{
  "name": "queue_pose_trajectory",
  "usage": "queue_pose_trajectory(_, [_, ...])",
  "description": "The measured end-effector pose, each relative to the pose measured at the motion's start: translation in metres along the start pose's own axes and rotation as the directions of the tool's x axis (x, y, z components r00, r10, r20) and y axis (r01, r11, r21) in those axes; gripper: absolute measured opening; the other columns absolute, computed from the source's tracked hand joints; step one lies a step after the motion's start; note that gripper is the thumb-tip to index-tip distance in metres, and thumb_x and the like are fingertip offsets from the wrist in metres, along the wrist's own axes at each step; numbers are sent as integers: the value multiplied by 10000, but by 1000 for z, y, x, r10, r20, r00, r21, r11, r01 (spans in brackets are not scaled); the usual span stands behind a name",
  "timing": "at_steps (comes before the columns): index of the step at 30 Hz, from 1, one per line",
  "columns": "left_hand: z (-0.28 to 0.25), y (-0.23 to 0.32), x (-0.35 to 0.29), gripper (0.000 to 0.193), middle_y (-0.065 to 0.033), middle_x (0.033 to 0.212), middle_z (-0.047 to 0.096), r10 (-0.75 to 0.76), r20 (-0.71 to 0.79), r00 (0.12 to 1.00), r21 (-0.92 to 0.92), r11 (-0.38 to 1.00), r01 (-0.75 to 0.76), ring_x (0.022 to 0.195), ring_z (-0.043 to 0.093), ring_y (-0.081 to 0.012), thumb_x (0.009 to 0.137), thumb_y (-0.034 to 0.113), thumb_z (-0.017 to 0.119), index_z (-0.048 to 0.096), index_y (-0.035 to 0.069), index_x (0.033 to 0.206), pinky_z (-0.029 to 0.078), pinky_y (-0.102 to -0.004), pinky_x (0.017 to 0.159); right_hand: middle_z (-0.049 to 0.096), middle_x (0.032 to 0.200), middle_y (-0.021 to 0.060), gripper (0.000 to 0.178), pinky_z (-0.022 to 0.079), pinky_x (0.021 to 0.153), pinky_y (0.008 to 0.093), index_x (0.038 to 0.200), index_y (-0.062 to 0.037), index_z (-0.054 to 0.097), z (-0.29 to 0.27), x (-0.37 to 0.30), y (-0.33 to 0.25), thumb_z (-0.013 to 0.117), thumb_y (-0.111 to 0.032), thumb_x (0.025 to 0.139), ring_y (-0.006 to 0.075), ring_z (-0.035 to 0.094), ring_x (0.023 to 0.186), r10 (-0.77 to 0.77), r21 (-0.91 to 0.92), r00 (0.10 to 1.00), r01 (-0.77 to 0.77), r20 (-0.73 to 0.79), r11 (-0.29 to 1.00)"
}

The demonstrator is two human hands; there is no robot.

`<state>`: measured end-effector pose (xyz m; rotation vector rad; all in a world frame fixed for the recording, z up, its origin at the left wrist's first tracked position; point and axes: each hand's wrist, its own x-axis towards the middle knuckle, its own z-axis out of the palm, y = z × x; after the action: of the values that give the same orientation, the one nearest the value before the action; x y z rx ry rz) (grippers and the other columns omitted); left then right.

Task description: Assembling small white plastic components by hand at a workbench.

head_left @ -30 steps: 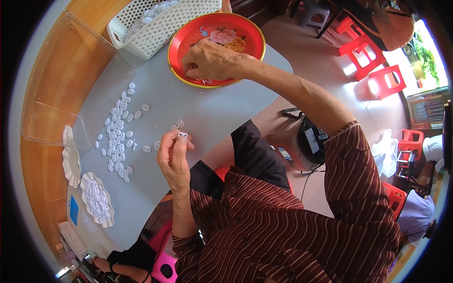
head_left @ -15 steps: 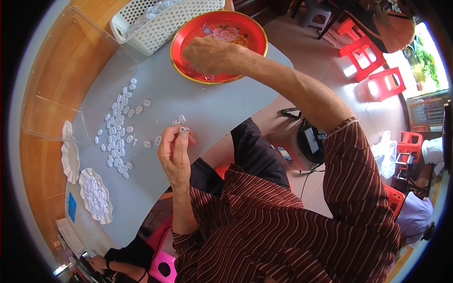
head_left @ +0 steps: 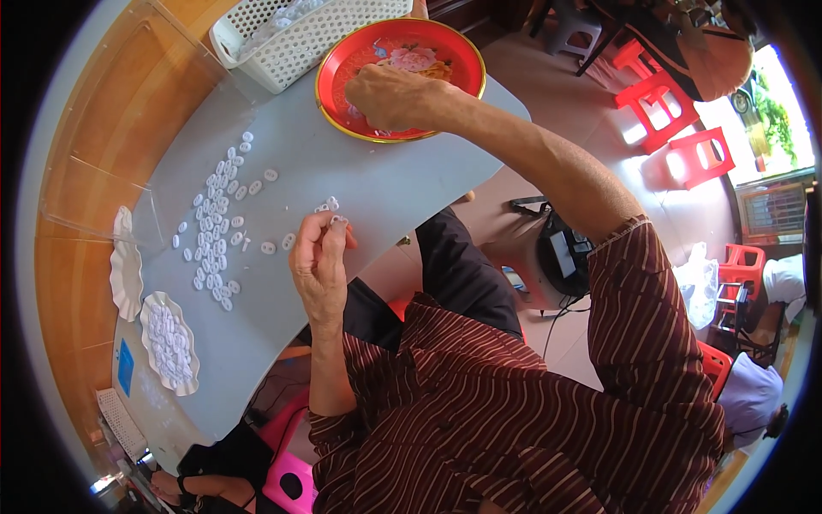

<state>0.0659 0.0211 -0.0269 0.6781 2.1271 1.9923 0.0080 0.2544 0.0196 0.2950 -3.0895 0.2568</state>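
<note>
My left hand (head_left: 320, 267) is raised over the near edge of the grey table, with a small white plastic piece (head_left: 339, 220) pinched between thumb and forefinger. Just beyond its fingertips lie a few more white plastic pieces (head_left: 330, 204). My right hand (head_left: 392, 98) reaches down into a round red tray (head_left: 467, 64) with a gold rim and a flower pattern. Its fingers are curled together, and the hand itself hides their tips and whatever they grip. Left of my left hand, many white oval pieces with two holes (head_left: 211, 244) are scattered in a loose strip.
A white perforated basket (head_left: 282, 60) with white items stands behind the tray. On the left are a scalloped dish (head_left: 190, 377) full of white pieces, another wavy-edged dish (head_left: 126, 265) and a clear plastic panel (head_left: 103, 201). Another person's arm (head_left: 218, 488) shows at lower left.
The view has shifted slightly. My right hand stays in the tray with a small move of the fingers, and my left hand keeps its pinch on the white piece.
</note>
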Motion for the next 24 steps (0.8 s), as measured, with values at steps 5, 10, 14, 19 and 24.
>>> queue_pose_trajectory(5, [-3, 4, -1, 106, -33, 682, 559, 5, -15, 1000, 16, 1000, -5, 627, 502, -85, 875, 96, 559, 582, -7, 869, 406, -237, 615, 637, 699, 183, 137, 507, 617, 387, 769, 55, 641, -5, 0, 4, 630, -44, 675, 283, 653, 682, 10, 222, 993, 16, -114, 975])
queue_pose_trajectory(10, [-5, 5, -1, 119, -28, 676, 561, -59, -80, 995, -58, 997, 54, 634, 503, -85, 875, 113, 557, 585, -3, 868, 406, -238, 620, 636, 658, 144, 147, 504, 607, 352, 799, 25, 659, 0, -24, -40, 642, -70, 688, 234, 636, 620, -46, 563, 947, 227, -317, 795])
queue_pose_trajectory(14, [-7, 11, -1, 158, -39, 711, 552, -113, -52, 992, 3, 994, 113, 684, 490, -98, 884, 132, 540, 589, -18, 872, 408, -240, 691, 622, 671, 143, 97, 501, 598, 348, 800, 22, 627, 31, -39, -60, 597, -39, 732, 262, 628, 628, -41, 569, 970, 175, -241, 803])
queue_pose_trajectory(19, [-2, -5, 2, 112, -13, 661, 522, -158, -112, 981, -153, 978, 140, 658, 494, -103, 870, 109, 556, 583, 1, 862, 400, -240, 664, 627, 696, 135, 87, 502, 602, 344, 814, 12, 617, 44, -42, -48, 586, -34, 747, 259, 628, 639, -11, 601, 963, 178, -270, 779])
queue_pose_trajectory(24, [-6, 4, 3, 89, -37, 678, 483, -228, -127, 965, -511, 849, 134, 747, 509, -138, 868, 82, 543, 571, -2, 861, 414, -278, 709, 634, 696, 98, 89, 501, 604, 307, 838, -2, 622, 26, -60, -57, 598, -60, 775, 188, 629, 632, -8, 699, 976, 161, -217, 696])
